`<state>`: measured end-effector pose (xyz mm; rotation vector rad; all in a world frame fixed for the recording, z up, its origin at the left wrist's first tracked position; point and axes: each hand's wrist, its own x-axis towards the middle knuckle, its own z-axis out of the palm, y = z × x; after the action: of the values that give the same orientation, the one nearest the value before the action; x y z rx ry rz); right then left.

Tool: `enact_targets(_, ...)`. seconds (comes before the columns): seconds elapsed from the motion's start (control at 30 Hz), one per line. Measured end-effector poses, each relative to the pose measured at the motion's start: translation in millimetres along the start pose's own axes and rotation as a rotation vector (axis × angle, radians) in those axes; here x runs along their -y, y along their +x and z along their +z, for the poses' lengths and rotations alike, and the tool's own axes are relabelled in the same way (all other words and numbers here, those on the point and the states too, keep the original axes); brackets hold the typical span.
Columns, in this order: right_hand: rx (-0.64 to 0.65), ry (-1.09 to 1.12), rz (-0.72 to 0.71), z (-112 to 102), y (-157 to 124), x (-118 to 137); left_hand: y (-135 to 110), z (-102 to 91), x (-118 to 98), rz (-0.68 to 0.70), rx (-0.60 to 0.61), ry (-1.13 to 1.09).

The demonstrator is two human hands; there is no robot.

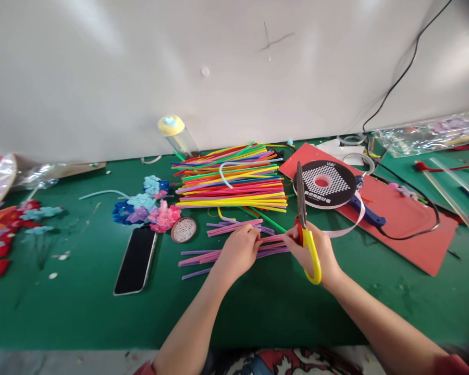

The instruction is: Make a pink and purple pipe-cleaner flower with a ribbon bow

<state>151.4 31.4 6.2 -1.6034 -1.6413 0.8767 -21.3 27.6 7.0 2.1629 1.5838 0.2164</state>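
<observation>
Right of the phone (pixel 136 260), our left hand (pixel 239 249) pinches pink stems (pixel 272 239), our right hand (pixel 321 255) clamps them plus scissors (pixel 301 198), which could snag the ribbon (pixel 339 233) if turned.

Your left hand (pixel 236 255) covers part of the pink and purple fuzzy stems (pixel 199 259), so you cannot tell which run unbroken beneath it. Your right hand (pixel 328 255) hides the stem ends reaching it and part of the steel-bladed scissors with yellow and red handles (pixel 301 208). The flat black-and-white ribbon spool (pixel 342 192) covers one end of the blue-handled tool (pixel 369 212). You lose the base of the clear, yellow-lidded bottle (pixel 184 141) behind the multicoloured stems (pixel 234 190). The white beads (pixel 184 229) are too small to count. The picture's edges cut off your patterned clothing (pixel 273 362), the red and orange flowers (pixel 2 226), the black cable (pixel 398 78) and the crinkled clear plastic bag (pixel 426 136), whose contents look blurred.
</observation>
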Motion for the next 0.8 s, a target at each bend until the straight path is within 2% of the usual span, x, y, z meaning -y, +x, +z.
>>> enact_targets(0.1, 0.006, -0.025, -0.066, 2.8, -0.7, -5.4, -0.6, -2.5, -1.0, 0.032, -0.049, -0.073)
enact_targets(0.23, 0.016, -0.118, -0.115, 4.0, -0.1, -8.5, -2.3, -8.1, -3.6, 0.088, -0.061, -0.29)
enact_targets(0.37, 0.036, -0.181, -0.139, 3.0, 0.7, -7.4, -3.9, -13.2, -5.5, 0.04, -0.096, -0.487)
enact_targets(0.5, -0.006, -0.176, -0.173, 0.7, 0.3, -8.3, -5.4, -18.3, -5.5, 0.033, -0.031, -0.649)
enact_targets(0.6, -0.101, -0.119, -0.176, -5.0, 1.4, -7.8, -7.1, -21.7, -3.6, 0.029, 0.071, -0.739)
enact_targets(0.7, -0.216, 0.019, -0.108, -14.2, 4.8, -2.9, -8.8, -23.5, -0.3, -0.007, 0.124, -0.833)
enact_targets(0.8, -0.212, 0.284, 0.0, -21.8, 9.1, 3.9, -9.2, -22.8, 1.2, 0.002, 0.155, -0.97)
